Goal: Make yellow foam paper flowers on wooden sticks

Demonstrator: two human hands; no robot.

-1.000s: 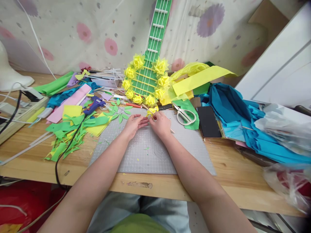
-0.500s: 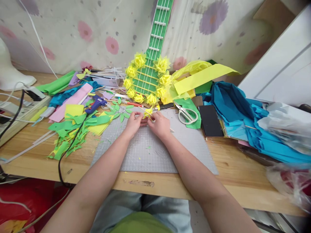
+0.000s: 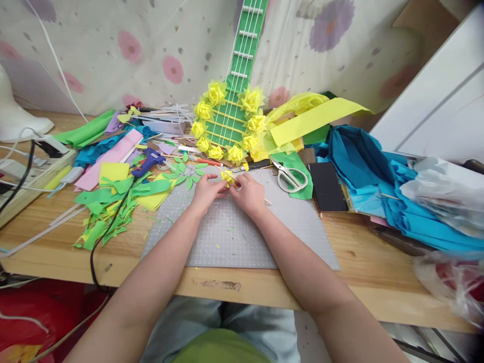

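A small yellow paper flower (image 3: 228, 176) is between my hands, above the grey cutting mat (image 3: 230, 242). My right hand (image 3: 248, 191) is closed on it and on a thin stick (image 3: 267, 201) whose end pokes out at the right. My left hand (image 3: 207, 192) touches the flower from the left, its fingers partly bent around it; some fingertips are hidden. Behind my hands stands a green guitar shape (image 3: 236, 121) with white strings, ringed by yellow paper roses. Green paper leaves (image 3: 187, 174) lie left of my left hand.
White-handled scissors (image 3: 290, 176) and a black phone (image 3: 327, 187) lie at the right, beside blue crepe paper (image 3: 359, 156). A blue glue gun (image 3: 149, 162), its black cord and green and yellow scraps (image 3: 108, 217) are at the left. Yellow paper (image 3: 317, 121) lies behind.
My left hand has shifted slightly left and its fingers have moved on the flower. The flower has tilted or moved a little left. My right hand is nearly still.
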